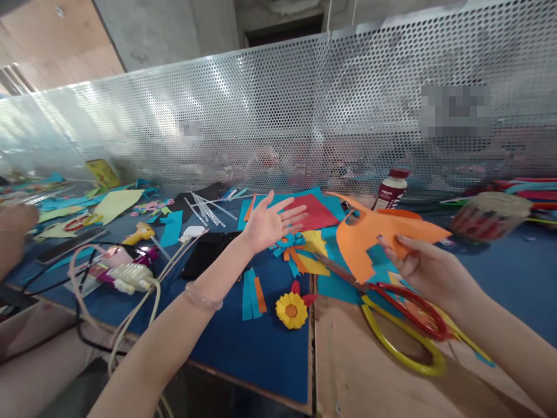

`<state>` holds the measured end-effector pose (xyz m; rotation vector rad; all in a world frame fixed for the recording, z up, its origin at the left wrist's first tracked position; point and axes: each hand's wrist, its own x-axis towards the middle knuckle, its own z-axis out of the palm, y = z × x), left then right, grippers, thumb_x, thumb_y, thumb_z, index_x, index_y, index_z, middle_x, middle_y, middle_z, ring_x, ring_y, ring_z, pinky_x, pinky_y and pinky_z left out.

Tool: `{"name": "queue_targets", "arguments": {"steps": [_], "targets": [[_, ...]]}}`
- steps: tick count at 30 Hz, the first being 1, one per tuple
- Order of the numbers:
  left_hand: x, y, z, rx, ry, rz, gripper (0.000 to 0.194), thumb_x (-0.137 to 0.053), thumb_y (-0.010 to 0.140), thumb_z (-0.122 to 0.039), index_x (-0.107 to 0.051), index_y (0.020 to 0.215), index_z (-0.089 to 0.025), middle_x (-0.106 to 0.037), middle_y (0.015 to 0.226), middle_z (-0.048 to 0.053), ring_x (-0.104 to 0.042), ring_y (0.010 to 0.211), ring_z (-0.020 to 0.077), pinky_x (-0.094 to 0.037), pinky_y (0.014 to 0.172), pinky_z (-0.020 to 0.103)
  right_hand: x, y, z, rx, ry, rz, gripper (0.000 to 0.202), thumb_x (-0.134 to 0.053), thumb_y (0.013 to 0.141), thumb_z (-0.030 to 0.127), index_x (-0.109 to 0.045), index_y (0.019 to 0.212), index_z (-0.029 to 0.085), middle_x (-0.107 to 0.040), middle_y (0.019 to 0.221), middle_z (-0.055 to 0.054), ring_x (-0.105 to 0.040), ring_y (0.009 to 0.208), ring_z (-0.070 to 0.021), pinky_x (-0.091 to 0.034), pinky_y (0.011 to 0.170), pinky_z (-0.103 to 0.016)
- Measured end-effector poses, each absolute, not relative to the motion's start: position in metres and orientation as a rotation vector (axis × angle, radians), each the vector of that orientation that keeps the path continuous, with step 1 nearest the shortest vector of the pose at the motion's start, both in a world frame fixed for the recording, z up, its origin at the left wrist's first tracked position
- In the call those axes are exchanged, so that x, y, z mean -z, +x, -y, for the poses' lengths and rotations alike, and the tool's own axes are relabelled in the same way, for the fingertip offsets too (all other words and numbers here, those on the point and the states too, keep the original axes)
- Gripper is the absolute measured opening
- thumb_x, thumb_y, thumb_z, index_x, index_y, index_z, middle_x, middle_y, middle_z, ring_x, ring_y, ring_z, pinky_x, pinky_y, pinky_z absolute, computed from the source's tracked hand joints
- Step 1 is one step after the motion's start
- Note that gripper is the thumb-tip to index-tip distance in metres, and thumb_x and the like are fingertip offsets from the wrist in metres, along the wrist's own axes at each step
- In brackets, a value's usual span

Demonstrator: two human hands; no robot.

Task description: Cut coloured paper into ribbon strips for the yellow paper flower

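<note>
My left hand (272, 222) is stretched out with its fingers spread, palm showing and nothing in it, above the red paper (314, 212) and blue paper. A pinch of my right hand (424, 264) holds a cut piece of orange paper (359, 232) in the air. Beneath that hand lie scissors (407, 348) with one red and one yellow handle, their blades pointing up and left. A yellow paper flower (291, 310) with red petals rests on the blue mat, beside blue and orange paper strips (253, 296). A blue paper flower (286, 244) is partly hidden behind my left hand.
A perforated metal screen (261, 116) runs along the table's back. A drink bottle (391, 188) and a jar (491, 215) stand at right. Cords, a yellow glue gun (141, 233), a black phone (202, 255) and white glue sticks (206, 209) lie left. Another person's hand (17, 235) shows far left.
</note>
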<state>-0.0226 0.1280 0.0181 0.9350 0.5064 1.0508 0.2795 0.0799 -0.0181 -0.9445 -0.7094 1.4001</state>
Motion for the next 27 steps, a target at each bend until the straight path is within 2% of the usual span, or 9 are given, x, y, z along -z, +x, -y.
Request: {"name": "queue_targets", "arguments": {"steps": [3,7,9,12,15,20,22,24,27], "targets": [[-0.009,-0.023,-0.132,-0.916,0.963,-0.616,0.064,-0.051,0.083,-0.057,-0.049,0.129,-0.014,-0.061,0.122,0.019,-0.061,0.109,0.0284,-0.047,0.091,0.04,0.021,0.269,-0.075,-1.506,-0.862,0.709,0.009,-0.061,0.079,0.019,-0.068,0.083,0.024,-0.072,0.104,-0.002,-0.065,0.105,-0.0207,-0.058,0.087,-0.027],[0.0,-0.01,-0.124,-0.64,1.112,-0.659,0.056,-0.053,0.083,-0.055,-0.056,0.122,-0.014,-0.063,0.119,0.017,-0.063,0.104,0.0271,-0.047,0.09,0.038,0.025,0.25,-0.063,-1.519,-0.803,0.81,0.021,-0.06,0.084,0.023,-0.065,0.104,0.029,-0.06,0.129,0.001,-0.053,0.123,-0.0222,-0.052,0.098,-0.037],[0.003,-0.001,-0.117,-0.611,1.169,-0.667,0.052,-0.056,0.083,-0.052,-0.058,0.119,-0.015,-0.064,0.116,0.016,-0.062,0.105,0.0269,-0.048,0.089,0.038,0.025,0.243,-0.058,-1.569,-0.788,0.833,0.026,-0.059,0.085,0.025,-0.063,0.111,0.031,-0.058,0.132,0.001,-0.05,0.125,-0.0218,-0.051,0.1,-0.037],[0.006,0.008,-0.109,-0.739,1.252,-0.709,0.043,-0.067,0.078,-0.036,-0.061,0.115,-0.015,-0.065,0.113,0.015,-0.062,0.102,0.025,-0.049,0.086,0.036,0.023,0.237,-0.052,-1.622,-0.751,0.869,0.03,-0.057,0.087,0.027,-0.061,0.116,0.031,-0.056,0.134,0.002,-0.049,0.127,-0.0204,-0.05,0.102,-0.035],[0.006,0.007,-0.108,-0.811,1.309,-0.685,0.035,-0.069,0.077,-0.025,-0.063,0.11,-0.015,-0.064,0.11,0.015,-0.064,0.097,0.0224,-0.051,0.082,0.035,0.021,0.236,-0.05,-1.625,-0.758,0.897,0.031,-0.057,0.087,0.031,-0.061,0.118,0.03,-0.055,0.135,0.002,-0.048,0.128,-0.0205,-0.049,0.102,-0.035],[0.001,-0.002,-0.115,-0.845,1.359,-0.796,0.031,-0.068,0.076,-0.024,-0.063,0.106,-0.016,-0.065,0.106,0.013,-0.065,0.085,0.0193,-0.052,0.07,0.032,0.021,0.237,-0.047,-1.648,-0.797,1.032,0.029,-0.061,0.085,0.032,-0.063,0.113,0.027,-0.057,0.133,-0.001,-0.05,0.126,-0.0229,-0.046,0.104,-0.039],[0.0,-0.005,-0.118,-0.922,1.36,-0.873,0.029,-0.068,0.075,-0.025,-0.064,0.103,-0.016,-0.066,0.101,0.012,-0.064,0.086,0.019,-0.051,0.068,0.029,0.021,0.239,-0.049,-1.685,-0.8,1.017,0.03,-0.058,0.085,0.037,-0.063,0.112,0.025,-0.06,0.129,-0.003,-0.051,0.124,-0.0235,-0.045,0.105,-0.04],[0.0,-0.008,-0.121,-0.964,1.338,-0.904,0.026,-0.066,0.076,-0.025,-0.065,0.1,-0.016,-0.067,0.095,0.01,-0.064,0.084,0.0186,-0.05,0.067,0.028,0.02,0.242,-0.052,-1.694,-0.759,0.937,0.032,-0.052,0.087,0.043,-0.062,0.113,0.027,-0.06,0.129,-0.002,-0.051,0.124,-0.0233,-0.045,0.105,-0.042],[-0.002,-0.01,-0.124,-0.971,1.283,-0.952,0.019,-0.063,0.076,-0.02,-0.065,0.095,-0.016,-0.068,0.082,0.007,-0.062,0.067,0.0147,-0.047,0.057,0.024,0.023,0.246,-0.058,-1.59,-0.814,0.944,0.027,-0.048,0.088,0.041,-0.063,0.107,0.029,-0.061,0.128,-0.001,-0.055,0.12,-0.024,-0.05,0.099,-0.045]]}}
